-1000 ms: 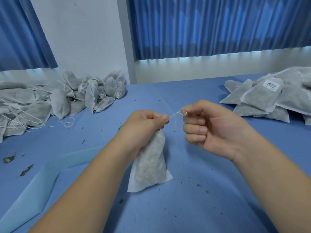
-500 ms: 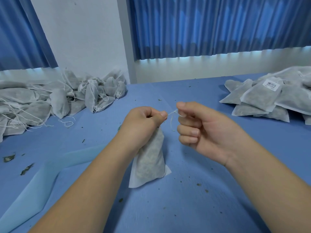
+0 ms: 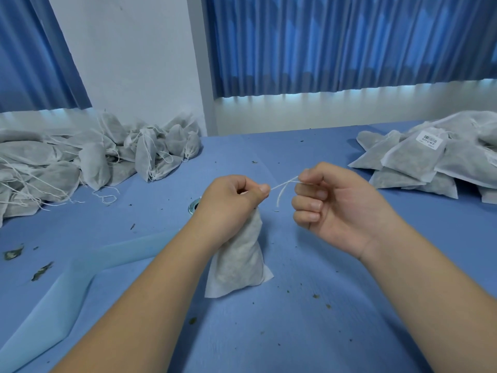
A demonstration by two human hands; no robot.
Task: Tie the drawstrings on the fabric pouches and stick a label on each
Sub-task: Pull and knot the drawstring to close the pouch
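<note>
One loose-stringed heap (image 3: 91, 162), one labelled stack (image 3: 411, 160)

Centre of frame: a pouch (image 3: 236, 265) stands on the table (image 3: 295, 332), its neck inside the left hand (image 3: 228, 208). The drawstring (image 3: 282, 187) runs rightward from there to the fingers (image 3: 305, 176) of the right hand (image 3: 338, 208). Middle left, at the table's far edge: a heap of pouches (image 3: 80, 162). Middle right: a stack of flat pouches (image 3: 419, 168), the uppermost bearing a label (image 3: 430, 138). Lower left: a paper strip (image 3: 80, 286) lying on the table.
</note>
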